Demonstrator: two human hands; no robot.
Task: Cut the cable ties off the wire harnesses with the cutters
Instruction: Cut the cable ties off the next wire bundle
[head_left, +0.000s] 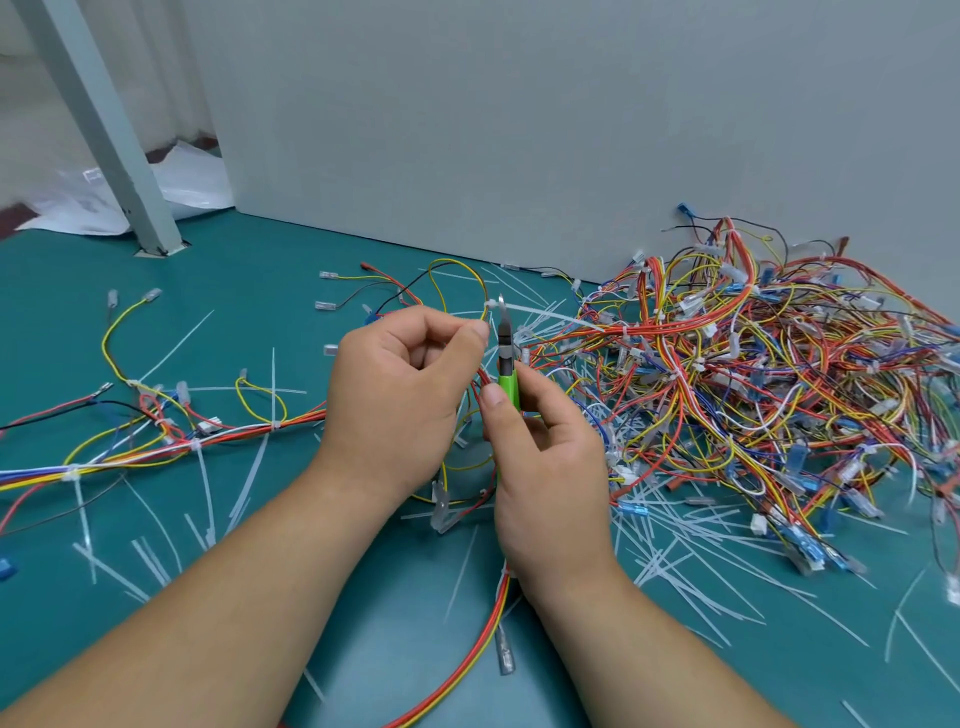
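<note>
**Nipping this tie could nick the yellow wire**

The left hand (400, 395) pinches a loop of yellow wire (441, 280) between thumb and forefinger, right at the head of a white cable tie (545, 313). The right hand (545, 457) is wrapped round the green handles of the cutters (505, 358). Their blades point up and cross the tie just beside the left fingertips (479, 331). Both hands are raised over the middle of the table (260, 291). The blades are seen edge-on, so I cannot tell whether they have closed.

The main risk is the tight spacing. If the blades sit slightly toward the wire, they will likely bite the insulation instead of the plastic strap. A slip the same way could reach the pinching finger. The tie's long tail may spring off into the litter of cut ties (675, 545). The held harness also trails toward the tangled pile of harnesses (753, 374), so a tug could drag that pile along.
</note>
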